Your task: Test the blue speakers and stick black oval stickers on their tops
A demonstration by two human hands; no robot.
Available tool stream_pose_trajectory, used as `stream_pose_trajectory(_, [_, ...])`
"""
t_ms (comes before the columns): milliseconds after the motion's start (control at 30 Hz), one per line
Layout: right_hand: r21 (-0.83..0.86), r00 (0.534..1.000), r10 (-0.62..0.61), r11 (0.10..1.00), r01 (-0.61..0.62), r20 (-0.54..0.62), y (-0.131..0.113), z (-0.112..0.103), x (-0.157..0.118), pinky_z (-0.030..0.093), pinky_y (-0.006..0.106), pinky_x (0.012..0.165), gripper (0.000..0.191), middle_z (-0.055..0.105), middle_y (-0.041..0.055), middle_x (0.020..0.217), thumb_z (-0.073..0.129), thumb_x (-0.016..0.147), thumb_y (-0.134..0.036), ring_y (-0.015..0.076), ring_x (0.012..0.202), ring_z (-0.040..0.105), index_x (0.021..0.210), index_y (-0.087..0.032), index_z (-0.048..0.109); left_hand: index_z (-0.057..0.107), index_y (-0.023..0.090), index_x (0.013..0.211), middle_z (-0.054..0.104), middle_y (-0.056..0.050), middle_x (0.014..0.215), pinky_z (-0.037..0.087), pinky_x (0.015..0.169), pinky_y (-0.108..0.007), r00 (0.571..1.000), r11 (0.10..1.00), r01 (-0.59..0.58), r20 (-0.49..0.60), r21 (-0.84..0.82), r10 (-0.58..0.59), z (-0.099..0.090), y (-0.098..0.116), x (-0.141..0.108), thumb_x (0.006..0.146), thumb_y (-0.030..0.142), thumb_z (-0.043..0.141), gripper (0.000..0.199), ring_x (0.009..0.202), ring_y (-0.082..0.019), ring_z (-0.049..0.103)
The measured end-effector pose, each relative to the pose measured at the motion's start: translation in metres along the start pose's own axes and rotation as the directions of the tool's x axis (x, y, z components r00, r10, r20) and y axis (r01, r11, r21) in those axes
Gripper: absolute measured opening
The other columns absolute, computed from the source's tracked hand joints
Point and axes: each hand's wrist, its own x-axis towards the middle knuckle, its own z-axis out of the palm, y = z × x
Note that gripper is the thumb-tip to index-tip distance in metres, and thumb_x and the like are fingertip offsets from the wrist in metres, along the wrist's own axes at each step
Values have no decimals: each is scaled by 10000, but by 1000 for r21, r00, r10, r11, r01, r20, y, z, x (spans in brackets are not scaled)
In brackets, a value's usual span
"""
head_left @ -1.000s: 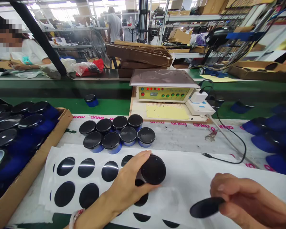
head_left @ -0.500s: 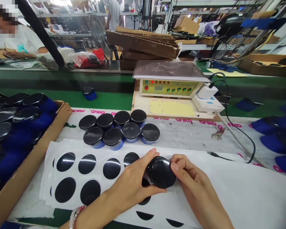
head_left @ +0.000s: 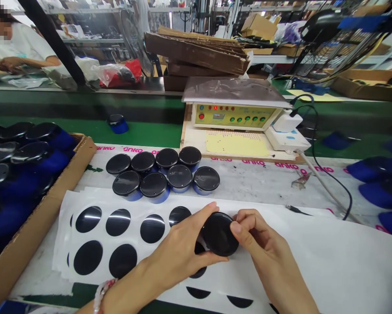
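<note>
My left hand [head_left: 182,242] is closed around the side of a round black-topped piece [head_left: 219,234], its thumb and fingers spread about the rim. On the right edge of that piece, my right hand [head_left: 259,237] pinches with thumb and forefinger; whether a thin film lies between them I cannot tell. The piece is tilted, its dark face towards me. Beneath both hands lies a white sheet [head_left: 127,238] bearing rows of round black stickers [head_left: 88,257]. Just beyond stand two rows of blue cylinders with black tops [head_left: 154,185].
On the left a cardboard box [head_left: 48,205] holds many blue-and-black pieces. A control box [head_left: 231,117] with cables stands behind, a stack of flattened cardboard [head_left: 196,50] behind it. One lone blue cylinder [head_left: 117,124] sits on the green surface. A co-worker [head_left: 22,48] is at the far left.
The black face of the held piece has tipped slightly and shows less glare. My right thumb has shifted a little left over its edge. The view has moved slightly.
</note>
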Motion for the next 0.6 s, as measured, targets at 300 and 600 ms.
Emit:
stream_pose_trajectory(300, [-169,978,-177,973,157,-113,-4,8,0,424,243,621,262,485,3,774,566,856,-365,138,712,505,655,-212,496,284,409,1351,484,87,1361,426,1039,-288,999,1000,29,22,1,-29,1,-1,0,736,436,721,754,1196,-142,513])
stream_pose_trajectory(600, [-202,954,-248,956,213,-167,5,13,-5,425,249,644,225,481,2,794,541,886,-316,140,751,506,690,-220,484,276,389,1360,546,63,1301,494,972,-295,1000,997,1,1,75,-1,1,-1,-1,752,456,698,743,1115,-153,580])
